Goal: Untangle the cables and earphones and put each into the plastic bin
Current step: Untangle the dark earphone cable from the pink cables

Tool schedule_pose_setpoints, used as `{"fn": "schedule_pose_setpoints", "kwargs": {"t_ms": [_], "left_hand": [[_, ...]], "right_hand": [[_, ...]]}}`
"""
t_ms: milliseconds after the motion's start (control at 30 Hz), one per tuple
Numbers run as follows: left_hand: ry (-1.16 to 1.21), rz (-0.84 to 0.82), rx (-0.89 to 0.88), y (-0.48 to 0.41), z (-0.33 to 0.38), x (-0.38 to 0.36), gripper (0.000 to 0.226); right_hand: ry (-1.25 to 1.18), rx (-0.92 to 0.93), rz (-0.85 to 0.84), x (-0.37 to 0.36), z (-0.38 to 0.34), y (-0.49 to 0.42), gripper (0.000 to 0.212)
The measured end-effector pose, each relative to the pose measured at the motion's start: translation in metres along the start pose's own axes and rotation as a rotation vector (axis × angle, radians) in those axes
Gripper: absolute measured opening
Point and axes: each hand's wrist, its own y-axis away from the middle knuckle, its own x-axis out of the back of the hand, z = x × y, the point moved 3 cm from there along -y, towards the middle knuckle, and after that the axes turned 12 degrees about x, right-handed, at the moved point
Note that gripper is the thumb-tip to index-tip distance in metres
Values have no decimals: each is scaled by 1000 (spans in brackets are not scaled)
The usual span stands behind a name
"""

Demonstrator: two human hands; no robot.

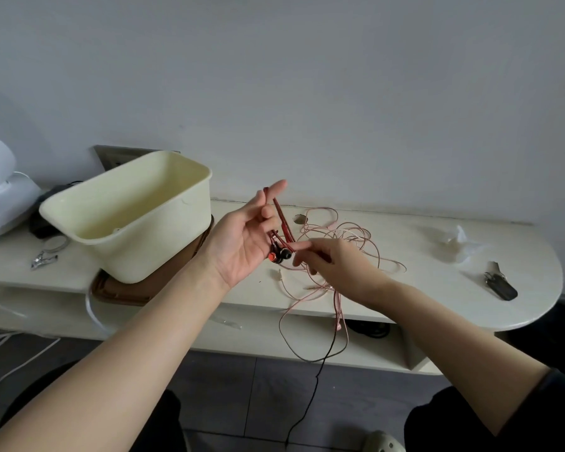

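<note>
The red earphones (279, 253) are held in the loosely curled left hand (238, 243) and pinched by the right hand (335, 265).

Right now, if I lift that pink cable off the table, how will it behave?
Probably floppy: the pink cable lies in loose loops and droops over the table edge. Likely light, being so thin. It may snag, since its loops cross.

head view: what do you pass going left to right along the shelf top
white appliance → crumpled foil → cream plastic bin → left hand → red earphones → right hand → crumpled clear plastic → black key fob
</note>
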Motion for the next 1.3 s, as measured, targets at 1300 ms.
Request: {"fn": "schedule_pose_setpoints", "kwargs": {"t_ms": [1300], "left_hand": [[-163, -118, 101, -3, 0, 12, 35]], "right_hand": [[-226, -45, 3, -8, -2, 3, 36]]}}
